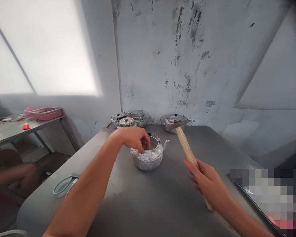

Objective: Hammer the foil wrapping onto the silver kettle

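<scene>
A silvery, textured metal kettle point(148, 160) stands upright on the grey table, lidless, its spout pointing right. Over its left rim curls my left hand point(135, 136), fingers inside the opening and thumb outside, closed on the rim. My right hand point(203, 176) is wrapped round the pale wooden handle of a hammer point(186, 144). The hammer's narrow dark metal head is raised to the right of the kettle, apart from it. Part of the kettle's mouth is hidden by my left hand.
Several similar metal kettles point(137, 115) stand at the table's back left, and a lidded one point(175, 118) at the back right. A teal cord point(61, 187) lies by my left forearm. On a side table sits a pink basket point(46, 114); a person's legs point(14, 174) show below it.
</scene>
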A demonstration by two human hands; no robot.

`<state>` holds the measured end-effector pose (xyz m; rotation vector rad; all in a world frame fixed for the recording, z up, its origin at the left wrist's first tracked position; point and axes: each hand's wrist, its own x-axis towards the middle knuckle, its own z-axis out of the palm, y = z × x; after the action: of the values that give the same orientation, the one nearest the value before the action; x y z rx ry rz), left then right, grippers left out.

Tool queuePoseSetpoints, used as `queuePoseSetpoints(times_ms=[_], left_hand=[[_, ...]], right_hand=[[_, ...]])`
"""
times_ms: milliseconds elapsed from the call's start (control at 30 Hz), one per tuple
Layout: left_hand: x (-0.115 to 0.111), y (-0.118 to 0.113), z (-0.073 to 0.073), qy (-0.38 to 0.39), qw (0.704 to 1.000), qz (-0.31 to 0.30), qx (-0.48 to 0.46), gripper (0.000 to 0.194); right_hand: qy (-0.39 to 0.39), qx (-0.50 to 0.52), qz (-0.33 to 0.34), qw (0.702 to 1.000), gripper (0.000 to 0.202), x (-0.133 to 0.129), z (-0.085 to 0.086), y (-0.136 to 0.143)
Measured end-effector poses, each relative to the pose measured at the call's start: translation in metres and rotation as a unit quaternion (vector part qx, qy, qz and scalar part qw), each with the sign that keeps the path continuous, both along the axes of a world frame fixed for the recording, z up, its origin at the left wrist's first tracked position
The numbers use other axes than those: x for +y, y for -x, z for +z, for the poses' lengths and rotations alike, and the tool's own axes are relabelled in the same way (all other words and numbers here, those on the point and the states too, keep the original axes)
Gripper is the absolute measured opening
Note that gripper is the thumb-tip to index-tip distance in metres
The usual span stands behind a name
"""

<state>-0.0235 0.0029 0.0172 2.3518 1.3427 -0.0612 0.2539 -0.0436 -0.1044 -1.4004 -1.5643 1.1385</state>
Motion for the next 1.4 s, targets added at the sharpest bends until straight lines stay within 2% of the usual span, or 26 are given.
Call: queuePoseSetpoints(times_ms=[400, 567, 633, 700, 733, 800, 867, 900, 967, 1067, 1233, 1400], left_hand=[[-0.001, -0.015, -0.008, -0.045, 0.997, 0.032, 0.046, 0.022], [0.006, 0.004, -0.003, -0.019, 1.0, 0.004, -0.018, 0.019], [0.013, 0.017, -0.004, -0.078, 0.994, 0.037, -0.063, 0.028], [0.022, 0.027, -0.009, -0.157, 0.978, 0.116, -0.072, 0.045], [0.027, 0.03, -0.013, -0.171, 0.972, 0.149, -0.06, 0.055], [0.037, 0.033, -0.024, -0.141, 0.974, 0.175, -0.008, 0.074], [0.044, 0.032, -0.034, -0.085, 0.982, 0.162, 0.038, 0.084], [0.047, 0.031, -0.039, -0.078, 0.984, 0.151, 0.047, 0.082], [0.05, 0.029, -0.043, -0.072, 0.987, 0.135, 0.049, 0.066], [0.048, 0.025, -0.04, -0.093, 0.989, 0.113, 0.029, 0.043], [0.034, 0.015, -0.026, -0.187, 0.977, 0.101, -0.015, 0.037], [0.022, 0.003, -0.019, -0.327, 0.94, 0.086, -0.035, 0.038]], right_hand=[[-0.007, 0.001, 0.011, 1.0, 0.047, 0.0, 0.0, 0.0], [0.019, 0.001, 0.0, 1.0, 0.048, 0.0, 0.002, 0.002], [0.023, 0.003, -0.006, 1.0, 0.047, 0.0, 0.003, 0.003], [0.023, 0.003, -0.007, 1.0, 0.047, -0.001, 0.004, 0.003], [0.022, 0.002, -0.006, 1.0, 0.047, -0.001, 0.003, 0.003], [0.021, -0.002, -0.007, 1.0, 0.048, 0.0, 0.002, 0.002], [0.022, -0.004, -0.008, 1.0, 0.048, 0.0, 0.001, 0.001], [0.023, -0.004, -0.009, 1.0, 0.048, 0.001, 0.0, 0.001], [0.022, -0.005, -0.008, 1.0, 0.048, 0.002, -0.001, 0.0], [0.019, -0.003, -0.004, 1.0, 0.048, 0.002, -0.001, 0.0], [0.014, 0.003, -0.005, 1.0, 0.048, 0.0, 0.002, 0.001], [0.013, 0.007, -0.008, 1.0, 0.048, -0.002, 0.005, 0.002]])
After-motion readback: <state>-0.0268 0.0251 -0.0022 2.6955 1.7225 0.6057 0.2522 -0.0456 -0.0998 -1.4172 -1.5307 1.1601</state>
